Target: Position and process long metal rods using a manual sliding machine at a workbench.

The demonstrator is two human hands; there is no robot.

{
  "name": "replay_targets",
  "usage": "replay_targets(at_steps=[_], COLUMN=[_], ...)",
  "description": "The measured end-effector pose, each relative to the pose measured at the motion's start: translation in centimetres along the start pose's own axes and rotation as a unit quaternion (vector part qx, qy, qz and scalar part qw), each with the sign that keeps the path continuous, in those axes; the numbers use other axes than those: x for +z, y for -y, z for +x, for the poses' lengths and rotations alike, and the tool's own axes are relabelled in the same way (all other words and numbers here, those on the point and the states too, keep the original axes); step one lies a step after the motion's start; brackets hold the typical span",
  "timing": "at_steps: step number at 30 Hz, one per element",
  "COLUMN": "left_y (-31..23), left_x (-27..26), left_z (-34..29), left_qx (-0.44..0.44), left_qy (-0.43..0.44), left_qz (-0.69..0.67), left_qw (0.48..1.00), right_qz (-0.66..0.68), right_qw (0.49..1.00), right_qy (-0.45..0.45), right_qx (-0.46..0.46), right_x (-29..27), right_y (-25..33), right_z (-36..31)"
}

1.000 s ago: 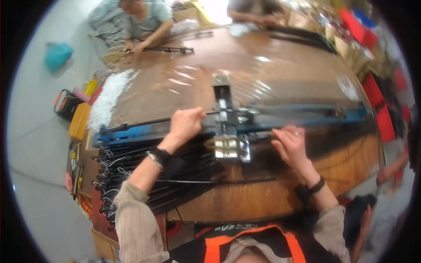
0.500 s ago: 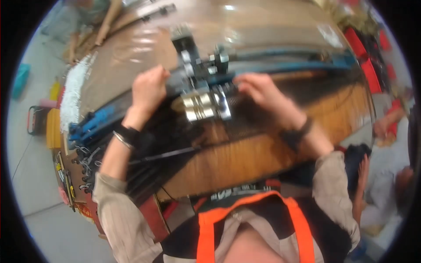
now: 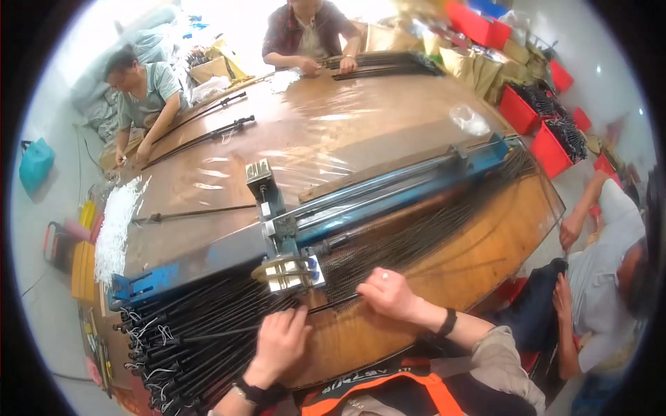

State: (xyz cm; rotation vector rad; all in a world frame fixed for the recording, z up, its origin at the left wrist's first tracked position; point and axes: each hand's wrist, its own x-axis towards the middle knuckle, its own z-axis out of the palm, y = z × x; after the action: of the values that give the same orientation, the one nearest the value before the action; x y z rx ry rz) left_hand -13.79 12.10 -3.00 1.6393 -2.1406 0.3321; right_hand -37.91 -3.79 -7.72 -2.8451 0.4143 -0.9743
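A thin black rod [image 3: 331, 304] runs between my two hands along the near side of a metal clamp head [image 3: 291, 274]. My left hand [image 3: 281, 345] is closed on it, just below the clamp, with the fingertips pointing away from me. My right hand [image 3: 390, 295], a ring on one finger, is curled into a fist round the rod's right-hand stretch. Both palms face down, so the grip itself is partly hidden. The clamp head rides on a long blue rail machine [image 3: 388, 215] lying across the table.
Black rods with knobbed ends [image 3: 163, 360] lie bunched at left. White strips [image 3: 119, 229] cover the table's left edge. Two people work at the far side, and another person [image 3: 603, 277] sits at right. Red bins [image 3: 551, 149] with black parts stand beyond the table's right corner.
Both hands have come down toward me from beside the machine's clamp to its near side. The view has shifted, showing more of the far table and the people there.
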Motion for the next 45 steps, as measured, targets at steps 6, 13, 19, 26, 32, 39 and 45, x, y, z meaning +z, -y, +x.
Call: replay_targets(at_steps=[6, 13, 19, 26, 32, 39, 45], left_y=[0.8, 1.3, 8.0, 11.5, 13.3, 13.0, 13.9], left_x=[-1.9, -7.0, -15.4, -18.2, -17.1, -16.1, -15.3], left_z=[2.2, 5.6, 8.3, 6.3, 0.9, -2.0, -1.6], left_qx=[-0.032, -0.005, -0.030, -0.100, -0.205, -0.230, -0.267], left_qy=[0.053, 0.058, -0.145, -0.180, -0.135, -0.142, -0.127], left_qz=[-0.010, -0.021, 0.111, 0.117, 0.083, 0.089, 0.047], left_qw=[0.998, 0.998, 0.983, 0.972, 0.966, 0.959, 0.954], right_qz=[0.022, -0.049, -0.073, 0.323, 0.368, 0.241, 0.330], right_qw=[0.992, 0.975, 0.966, 0.938, 0.927, 0.967, 0.942], right_qy=[-0.115, -0.216, -0.170, -0.070, -0.038, -0.042, 0.026], right_qx=[-0.054, -0.023, 0.179, 0.098, 0.057, -0.068, 0.064], right_x=[-3.6, -3.9, -4.0, 1.0, 4.9, 5.0, 4.6], right_y=[-2.1, -4.4, -10.7, -4.7, -4.2, -3.0, -2.6], right_z=[2.3, 2.8, 1.1, 18.6, 23.4, 24.5, 24.8])
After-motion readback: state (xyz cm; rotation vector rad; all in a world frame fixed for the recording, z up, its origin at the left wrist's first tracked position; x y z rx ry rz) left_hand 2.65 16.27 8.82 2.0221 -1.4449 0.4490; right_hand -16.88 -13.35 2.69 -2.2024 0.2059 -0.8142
